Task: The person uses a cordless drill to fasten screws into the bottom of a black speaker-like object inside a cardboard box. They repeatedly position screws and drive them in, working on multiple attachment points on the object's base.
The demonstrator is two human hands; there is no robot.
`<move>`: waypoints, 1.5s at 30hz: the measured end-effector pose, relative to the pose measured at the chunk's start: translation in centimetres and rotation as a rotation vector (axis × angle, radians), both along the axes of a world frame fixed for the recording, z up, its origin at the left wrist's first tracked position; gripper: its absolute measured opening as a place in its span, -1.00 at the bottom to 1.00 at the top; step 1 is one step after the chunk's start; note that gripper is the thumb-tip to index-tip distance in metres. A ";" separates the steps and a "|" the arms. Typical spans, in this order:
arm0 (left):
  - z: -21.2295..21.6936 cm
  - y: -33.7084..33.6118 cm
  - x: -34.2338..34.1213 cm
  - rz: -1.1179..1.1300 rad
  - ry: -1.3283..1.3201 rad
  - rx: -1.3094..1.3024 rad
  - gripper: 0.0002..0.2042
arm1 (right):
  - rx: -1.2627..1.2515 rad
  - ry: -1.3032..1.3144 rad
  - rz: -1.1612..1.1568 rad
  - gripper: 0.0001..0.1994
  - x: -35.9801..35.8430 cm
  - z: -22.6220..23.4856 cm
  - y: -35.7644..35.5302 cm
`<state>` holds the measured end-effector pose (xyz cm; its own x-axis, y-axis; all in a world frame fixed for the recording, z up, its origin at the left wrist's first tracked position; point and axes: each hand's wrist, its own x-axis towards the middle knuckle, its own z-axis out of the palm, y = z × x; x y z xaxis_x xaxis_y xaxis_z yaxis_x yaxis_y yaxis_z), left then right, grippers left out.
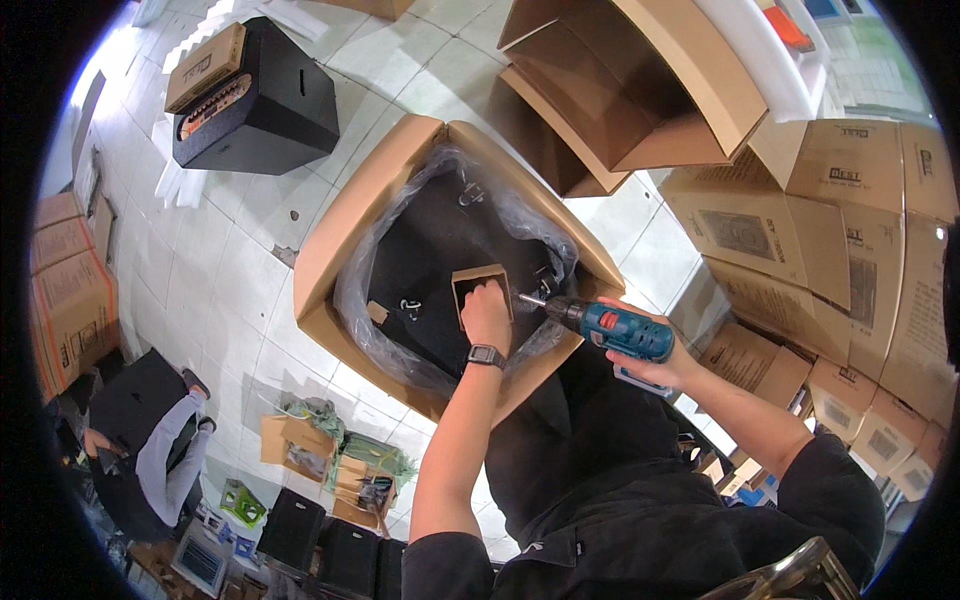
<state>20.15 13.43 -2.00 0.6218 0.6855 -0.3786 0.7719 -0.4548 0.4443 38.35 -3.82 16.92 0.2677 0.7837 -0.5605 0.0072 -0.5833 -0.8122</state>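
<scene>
My right hand point(655, 352) grips a blue cordless drill point(628, 332), its bit pointing left over a large open carton point(330, 240). Inside that carton sits a black speaker cabinet point(425, 240) wrapped in a clear plastic bag point(352, 290). Casters show on its upper face: one caster point(470, 193) at the far corner, another caster point(410, 309) at the left, and a third point(543, 282) near the drill bit. A small open cardboard box point(480, 271) rests on the cabinet. My left hand point(486, 318) reaches down into it with fingers bunched; their tips and anything between them are hidden.
Another black speaker point(270, 105) stands on the tiled floor at the far left. Large open cartons point(640, 90) lie beyond to the right, and stacked cartons point(850, 220) line the right side. At lower left, a person point(165, 440) sits beside small boxes point(300, 445) of parts.
</scene>
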 end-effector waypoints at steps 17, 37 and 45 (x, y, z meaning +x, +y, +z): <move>4.7 1.5 -4.8 1.307 -1.067 -1.178 -0.75 | 0.141 0.059 0.039 -0.72 -2.9 0.3 0.6; 5.2 4.7 -2.1 1.205 -0.923 -1.422 -0.83 | 0.157 -0.053 0.038 -0.35 -1.8 -0.2 2.0; 3.3 9.2 0.8 1.220 -0.755 -1.399 -0.75 | 0.188 -0.445 0.317 -0.29 0.1 -0.8 7.6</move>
